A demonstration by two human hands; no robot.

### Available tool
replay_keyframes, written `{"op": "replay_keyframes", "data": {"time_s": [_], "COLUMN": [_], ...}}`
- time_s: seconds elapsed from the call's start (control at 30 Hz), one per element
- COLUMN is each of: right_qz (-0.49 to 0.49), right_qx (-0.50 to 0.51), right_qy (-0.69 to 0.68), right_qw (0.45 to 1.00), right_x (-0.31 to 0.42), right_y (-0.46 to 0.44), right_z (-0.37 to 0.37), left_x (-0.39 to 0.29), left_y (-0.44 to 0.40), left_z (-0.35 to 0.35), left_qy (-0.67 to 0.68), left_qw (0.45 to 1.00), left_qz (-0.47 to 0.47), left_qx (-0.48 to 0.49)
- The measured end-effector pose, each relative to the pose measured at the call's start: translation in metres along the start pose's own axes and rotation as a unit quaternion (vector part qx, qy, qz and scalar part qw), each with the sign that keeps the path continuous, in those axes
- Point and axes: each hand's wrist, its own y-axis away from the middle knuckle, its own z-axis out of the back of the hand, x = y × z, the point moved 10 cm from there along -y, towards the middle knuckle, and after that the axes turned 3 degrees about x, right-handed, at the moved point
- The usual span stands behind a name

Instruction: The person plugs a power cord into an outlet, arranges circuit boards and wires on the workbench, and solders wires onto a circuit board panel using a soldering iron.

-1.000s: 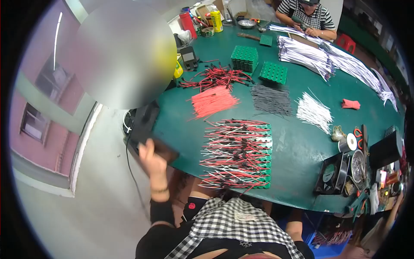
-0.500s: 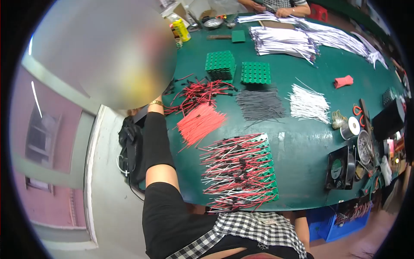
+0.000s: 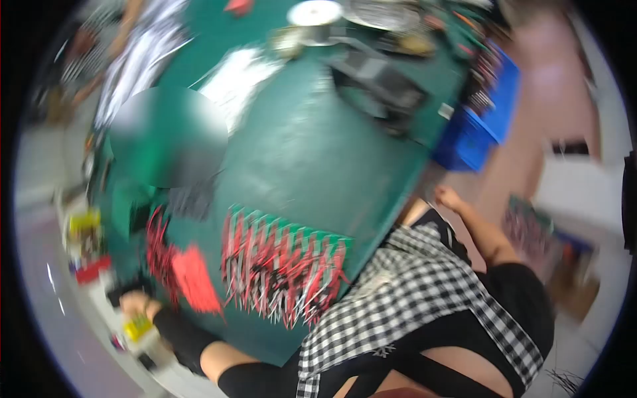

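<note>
The view is smeared by motion. My left hand (image 3: 136,305) is at the table's far left edge, beside a dark object (image 3: 126,288) and a yellow thing (image 3: 137,328); its fingers are blurred, so its grip cannot be made out. Off the table's near edge, my right hand (image 3: 448,198) hangs in the air near my apron, its fingers blurred too. Between them, red, white and black wires (image 3: 282,278) lie in rows on green trays (image 3: 292,229). Bundles of red wires (image 3: 196,278) and black-ended red wires (image 3: 159,255) lie closer to my left hand.
White wires (image 3: 242,83), dark wires (image 3: 191,202) and a green tray stack (image 3: 129,211) sit on the table (image 3: 285,159). A black fan-like device (image 3: 381,86) and a spool (image 3: 315,13) stand farther off. Blue bins (image 3: 468,142) are beyond the edge. Another person's arm (image 3: 126,26) shows upper left.
The camera view has swung round sharply, turning the table and its contents. My left hand, hidden half a second ago, now shows, and my right hand has come into view beyond the table edge.
</note>
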Motion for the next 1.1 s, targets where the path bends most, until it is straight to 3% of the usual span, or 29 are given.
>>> {"op": "replay_keyframes", "data": {"time_s": [0.03,0.1,0.33,0.43,0.47,0.5,0.53,0.57,0.6,0.73,0.77,0.83,0.87,0.93,0.97,1.03,1.1], "right_qz": [-0.052,-0.088,-0.233,-0.264,-0.272,-0.278,-0.266,-0.252,-0.238,-0.181,-0.095,-0.101,-0.194,-0.231,-0.251,-0.192,-0.156], "right_qx": [-0.044,-0.048,-0.092,-0.054,-0.038,-0.021,-0.002,0.014,0.03,0.054,0.061,0.056,0.048,-0.02,-0.053,-0.107,-0.154], "right_qy": [-0.081,-0.146,-0.282,-0.301,-0.287,-0.272,-0.275,-0.268,-0.26,-0.236,-0.05,0.056,-0.031,0.002,0.019,-0.03,-0.087], "right_qw": [0.994,0.984,0.926,0.915,0.918,0.921,0.924,0.93,0.935,0.953,0.992,0.992,0.979,0.973,0.966,0.975,0.972], "right_x": [-0.013,-0.058,-0.172,-0.199,-0.199,-0.201,-0.218,-0.224,-0.226,-0.168,-0.174,-0.159,-0.132,-0.091,-0.082,-0.081,-0.058], "right_y": [0.024,0.053,0.146,0.161,0.166,0.168,0.16,0.151,0.143,0.086,0.055,0.033,0.046,0.078,0.085,0.096,0.104], "right_z": [0.004,-0.003,-0.073,-0.107,-0.113,-0.12,-0.136,-0.144,-0.148,-0.128,-0.139,-0.138,-0.127,-0.111,-0.107,-0.1,-0.075], "left_x": [0.016,0.031,0.051,0.06,0.05,0.043,0.044,0.038,0.03,-0.012,-0.021,-0.051,-0.063,-0.097,-0.109,-0.122,-0.129], "left_y": [-0.003,-0.004,-0.024,-0.04,-0.058,-0.059,-0.038,-0.013,0.004,0.131,0.162,0.21,0.228,0.258,0.272,0.284,0.285], "left_z": [-0.003,-0.009,0.038,0.08,0.088,0.14,0.233,0.314,0.359,0.599,0.631,0.662,0.686,0.717,0.727,0.739,0.749], "left_qy": [0.165,0.312,0.373,0.386,0.425,0.313,0.415,0.396,0.419,0.56,0.572,0.554,0.556,0.51,0.439,0.387,0.401], "left_qw": [0.98,0.92,0.838,0.835,0.859,0.92,0.881,0.878,0.864,0.708,0.658,0.59,0.524,0.399,0.388,0.365,0.32], "left_qz": [0.102,0.223,0.394,0.391,0.286,0.214,0.121,0.06,0.0,-0.307,-0.374,-0.538,-0.627,-0.762,-0.809,-0.846,-0.858], "left_qx": [0.039,0.077,0.059,-0.012,-0.012,-0.097,-0.191,-0.263,-0.278,-0.302,-0.316,-0.236,-0.153,0.02,0.041,-0.02,-0.015]}}
